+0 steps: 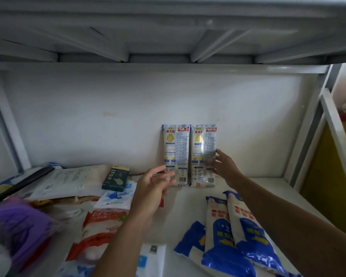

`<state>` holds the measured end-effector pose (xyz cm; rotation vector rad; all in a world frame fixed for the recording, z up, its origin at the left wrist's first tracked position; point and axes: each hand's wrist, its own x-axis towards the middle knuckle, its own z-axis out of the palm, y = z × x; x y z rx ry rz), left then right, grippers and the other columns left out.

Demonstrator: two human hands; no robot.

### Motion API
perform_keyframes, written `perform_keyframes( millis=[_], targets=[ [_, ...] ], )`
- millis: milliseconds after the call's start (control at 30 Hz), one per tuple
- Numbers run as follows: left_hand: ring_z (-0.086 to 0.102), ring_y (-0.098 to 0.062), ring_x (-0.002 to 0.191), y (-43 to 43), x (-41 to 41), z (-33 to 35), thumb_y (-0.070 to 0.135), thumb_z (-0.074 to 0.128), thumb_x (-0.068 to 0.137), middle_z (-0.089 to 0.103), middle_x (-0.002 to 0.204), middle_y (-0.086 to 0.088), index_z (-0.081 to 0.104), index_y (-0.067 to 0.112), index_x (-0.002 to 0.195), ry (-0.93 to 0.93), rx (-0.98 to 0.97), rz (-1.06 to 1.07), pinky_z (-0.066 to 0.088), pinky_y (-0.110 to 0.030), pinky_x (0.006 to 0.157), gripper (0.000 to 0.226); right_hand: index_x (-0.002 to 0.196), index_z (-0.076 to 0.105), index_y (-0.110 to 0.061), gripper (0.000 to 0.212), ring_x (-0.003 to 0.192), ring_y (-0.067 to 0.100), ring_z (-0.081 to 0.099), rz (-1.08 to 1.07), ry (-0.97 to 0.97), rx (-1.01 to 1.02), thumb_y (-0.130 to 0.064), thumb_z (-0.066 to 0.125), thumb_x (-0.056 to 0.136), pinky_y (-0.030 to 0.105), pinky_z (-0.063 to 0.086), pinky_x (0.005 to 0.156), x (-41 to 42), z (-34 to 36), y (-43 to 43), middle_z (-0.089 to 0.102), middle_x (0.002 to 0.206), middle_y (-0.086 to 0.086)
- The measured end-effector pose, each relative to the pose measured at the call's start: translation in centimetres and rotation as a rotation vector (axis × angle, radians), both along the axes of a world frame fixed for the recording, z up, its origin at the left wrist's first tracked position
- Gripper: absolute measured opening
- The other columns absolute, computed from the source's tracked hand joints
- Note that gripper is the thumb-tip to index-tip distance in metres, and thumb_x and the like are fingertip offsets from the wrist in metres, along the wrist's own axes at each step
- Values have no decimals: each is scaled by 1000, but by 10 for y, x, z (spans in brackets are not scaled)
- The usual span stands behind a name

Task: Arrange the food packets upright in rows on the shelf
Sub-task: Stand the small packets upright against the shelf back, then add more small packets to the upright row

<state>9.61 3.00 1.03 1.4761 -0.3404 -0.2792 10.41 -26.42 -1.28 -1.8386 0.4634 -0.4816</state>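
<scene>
Two tall noodle packets stand upright side by side against the back wall of the white shelf [248,188]: the left packet [176,152] and the right packet [203,154]. My right hand [225,166] touches the right edge of the right packet with its fingers spread. Just in front of the left packet's lower part hovers my left hand [154,186], fingers relaxed and holding nothing. Two blue-and-white packets [234,232] lie flat on the shelf at the front right.
A heap of flat packets fills the left side: a red-and-white bag [102,230], a blue-and-white bag [116,196], a dark green box [116,178], a pale bag [68,180] and a purple bag [18,226]. The shelf above [168,56] hangs low overhead.
</scene>
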Motion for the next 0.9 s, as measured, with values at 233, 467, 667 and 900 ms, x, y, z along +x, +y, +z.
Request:
perform_keyframes(
  millis=[233, 467, 667, 900],
  targets=[
    [75, -9, 105, -13, -28, 8, 13, 68, 95, 78, 114, 13, 62, 27, 127, -68, 51, -98, 58, -40, 97, 35, 140, 60, -19, 44, 126, 22, 61, 47, 268, -503, -22, 68, 96, 30, 48, 103, -81, 10, 13, 61, 141, 2],
    [73, -12, 104, -28, -61, 14, 14, 64, 97, 74, 118, 10, 57, 24, 132, -116, 151, -200, 59, -38, 93, 37, 142, 54, -32, 52, 131, 18, 53, 125, 608, -925, -8, 59, 96, 32, 47, 106, -180, -4, 9, 51, 147, -2],
    [73, -15, 105, -45, -76, 16, 17, 65, 97, 73, 121, 6, 54, 24, 136, -121, 191, -268, 59, -39, 93, 41, 150, 31, -39, 68, 149, 15, 30, 201, 434, -1168, -31, 67, 94, 32, 38, 116, -216, -35, 6, 25, 164, -8],
    [69, -14, 106, -52, -80, 15, 18, 70, 93, 68, 119, 10, 47, 29, 141, -142, 400, -365, 58, -40, 95, 55, 148, 42, -32, 60, 145, 16, 40, 293, 231, -1269, -49, 63, 95, 37, 41, 115, -208, -49, 16, 44, 156, -6]
  ],
)
